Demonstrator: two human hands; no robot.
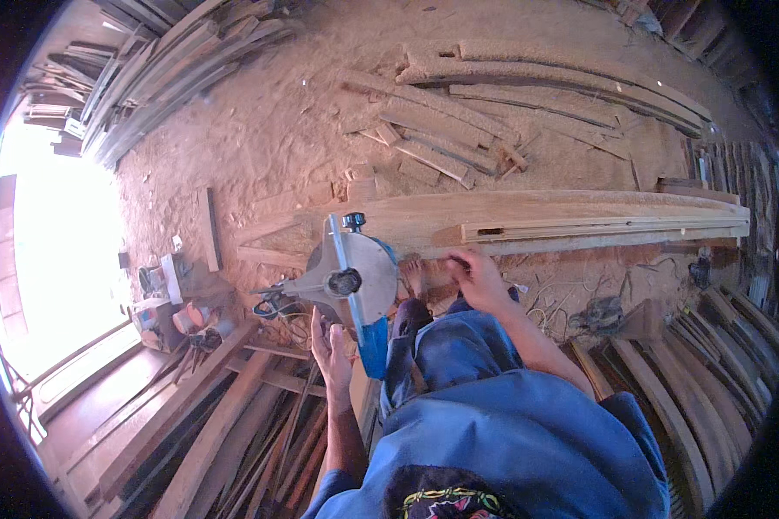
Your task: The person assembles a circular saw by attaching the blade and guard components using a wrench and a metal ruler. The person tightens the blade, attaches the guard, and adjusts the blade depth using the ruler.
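Observation:
A blue power tool with a rounded silver plate [373, 268], which looks like a circular saw, stands in front of me, left of my legs. A dark knob [353, 222] sticks out at its far end, and its blue part [373, 348] points toward me. My left hand [331, 350] is beside the tool's near left side, fingers stretched upward, holding nothing I can see. Over the near side of a long wooden beam [597, 227], my right hand [480, 278] has loosely bent fingers set apart. It shows nothing in its grasp and is close to the beam's left end.
Sawdust-covered planks [441, 138] lie on the dirt floor beyond the beam. Stacked boards [173, 78] fill the far left, with more timber [212, 432] near left and curved pieces [666, 389] near right. Loose cables [545, 303] trail by my feet.

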